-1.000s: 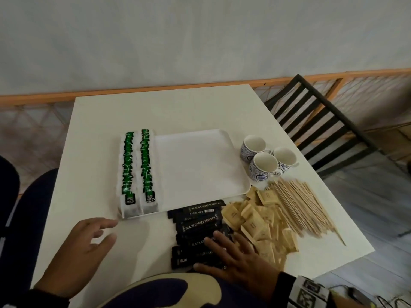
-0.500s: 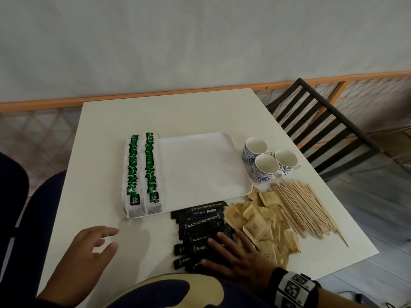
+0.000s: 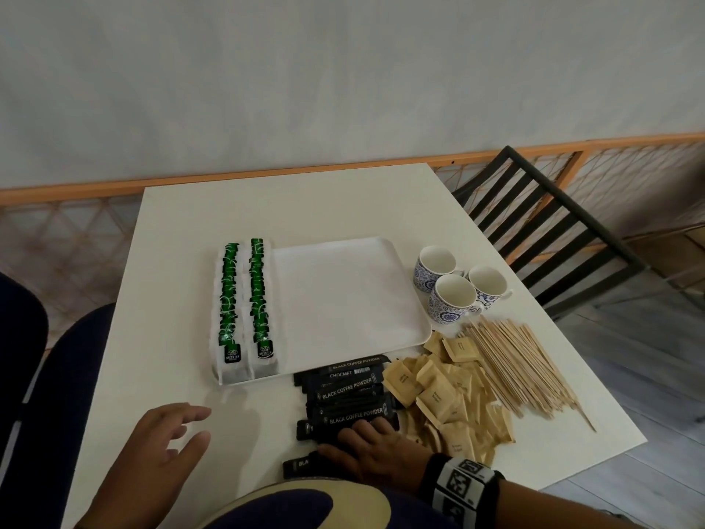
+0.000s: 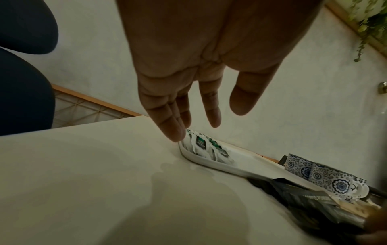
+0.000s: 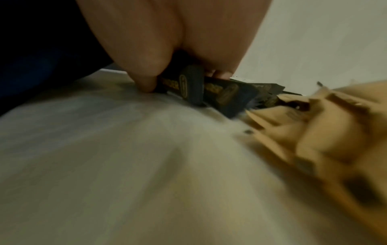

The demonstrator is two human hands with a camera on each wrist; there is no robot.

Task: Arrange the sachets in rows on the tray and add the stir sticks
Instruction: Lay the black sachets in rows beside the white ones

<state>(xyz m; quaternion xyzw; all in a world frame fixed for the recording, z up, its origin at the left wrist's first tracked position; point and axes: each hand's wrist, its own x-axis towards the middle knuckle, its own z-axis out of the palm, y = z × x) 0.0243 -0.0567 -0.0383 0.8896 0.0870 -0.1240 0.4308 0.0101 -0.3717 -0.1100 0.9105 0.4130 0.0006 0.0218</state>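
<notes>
Right hand [image 3: 375,448] curled over black coffee sachets [image 3: 349,399], thumb and fingers gripping several, near table edge | left hand [image 3: 152,456] fingers spread, empty, above table [image 3: 183,261] | tray [image 3: 343,299]: two green tea sachet rows [image 3: 244,299] at left | stir sticks [image 3: 522,368] on table, right of brown sachets [image 3: 446,395].

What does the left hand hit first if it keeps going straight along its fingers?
Most likely the near left corner of the tray, where the green tea sachets lie in two rows. The left hand hovers open above the table, fingers aimed that way; in the left wrist view the fingertips sit just short of that corner, though depth is uncertain.
</notes>
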